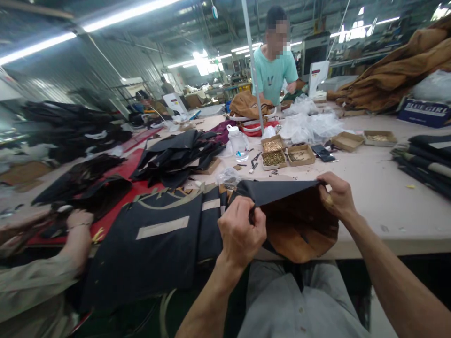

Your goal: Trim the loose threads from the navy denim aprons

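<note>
Between my hands hangs a dark fabric bag (278, 190) with a brown lining (299, 234), its mouth spread toward me. The fingers of my left hand (242, 227) are closed on the near left edge of the opening. At the far right corner my right hand (336, 195) pinches the rim. To the left of my left hand lie dark fabric panels (165, 253) with a beige strip (162, 227) on top, partly hanging over the table edge.
Small boxes of brass hardware (274, 159) and a clear water bottle (237, 143) stand beyond the bag. Folded dark fabric (430, 157) is stacked at right. A co-worker's hand (80, 219) is at far left; another person (275, 70) stands across the table (373, 202).
</note>
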A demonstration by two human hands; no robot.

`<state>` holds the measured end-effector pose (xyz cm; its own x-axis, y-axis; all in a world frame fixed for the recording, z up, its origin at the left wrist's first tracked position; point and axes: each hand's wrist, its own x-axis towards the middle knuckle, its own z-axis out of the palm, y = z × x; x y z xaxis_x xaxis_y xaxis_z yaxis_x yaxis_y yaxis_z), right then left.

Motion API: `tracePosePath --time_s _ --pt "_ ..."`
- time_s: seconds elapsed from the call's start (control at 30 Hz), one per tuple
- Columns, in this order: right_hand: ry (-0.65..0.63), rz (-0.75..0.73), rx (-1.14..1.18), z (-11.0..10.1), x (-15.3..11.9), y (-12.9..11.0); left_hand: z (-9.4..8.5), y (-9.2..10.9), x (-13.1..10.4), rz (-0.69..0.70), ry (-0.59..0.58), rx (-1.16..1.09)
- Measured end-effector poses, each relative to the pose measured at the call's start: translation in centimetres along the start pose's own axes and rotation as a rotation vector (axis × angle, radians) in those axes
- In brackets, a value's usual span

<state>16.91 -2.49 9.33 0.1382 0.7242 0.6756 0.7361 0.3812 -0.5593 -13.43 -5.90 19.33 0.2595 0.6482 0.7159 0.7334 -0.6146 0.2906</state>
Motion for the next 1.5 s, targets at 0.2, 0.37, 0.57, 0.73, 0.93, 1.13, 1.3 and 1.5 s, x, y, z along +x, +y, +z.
tracePosePath --time_s 0.2,0.37,0.57,0.73,0.93,1.13,1.3,1.5 --pt "-0.178 -0.009 0.015 -0.9 -6.3 1.3 1.7 1.3 -7.9 -0.083 0.104 -0.132" --pt "-0.346 0.005 -0.235 -0.2 -7.5 3.2 3.1 2.7 -10.1 -0.073 0.026 -0.244" --pt "-0.108 0.246 -0.091 1.8 -7.7 6.2 3.5 3.8 -9.9 0.044 -0.445 -0.304" --pt "-0.263 0.395 -0.034 -0.4 -10.5 11.9 4.5 1.7 -14.5 -0.514 -0.503 -0.219" --pt "-0.203 0.218 -0.241 -5.4 -10.9 10.7 7.1 -3.0 -21.7 -1.217 -0.292 -0.353" --pt "-0.383 0.025 0.100 0.1 -9.1 0.9 9.4 -3.2 -21.6 -1.503 -0.130 -0.936" --pt "-0.670 0.025 0.142 4.2 -11.1 0.2 4.2 0.4 -18.9 -1.460 -0.010 -0.962" --pt "-0.794 0.154 0.329 3.8 -11.0 0.7 4.3 4.9 -10.8 -1.408 -0.052 -1.109"
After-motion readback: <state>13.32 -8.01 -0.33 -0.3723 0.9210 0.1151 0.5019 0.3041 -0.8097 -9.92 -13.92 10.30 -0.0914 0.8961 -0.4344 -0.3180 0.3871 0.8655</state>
